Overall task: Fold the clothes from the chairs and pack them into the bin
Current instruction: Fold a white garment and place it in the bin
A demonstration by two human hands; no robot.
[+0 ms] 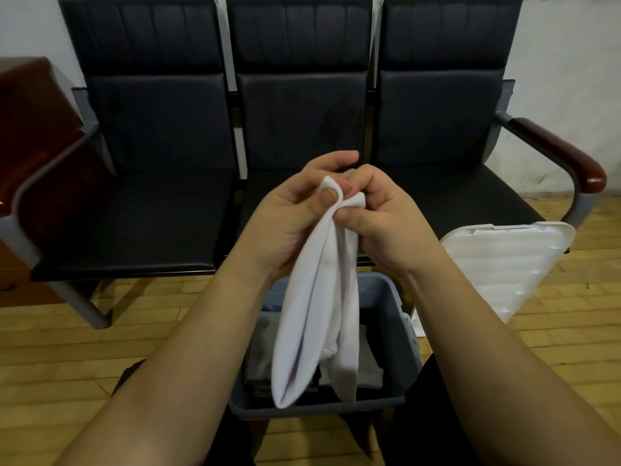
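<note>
Where both hands pinch its top, limp white garment [316, 297], folds hanging.

Both bare forearms reach in from the bottom corners and meet mid-frame. Left hand [289, 213] has its thumb pressed on the top edge of a white cloth [316, 304], fingers curled behind. Right hand [383, 216] pinches it just beside, knuckles up, hands touching.

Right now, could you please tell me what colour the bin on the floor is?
The bin is grey-blue, seen in the head view.
</note>
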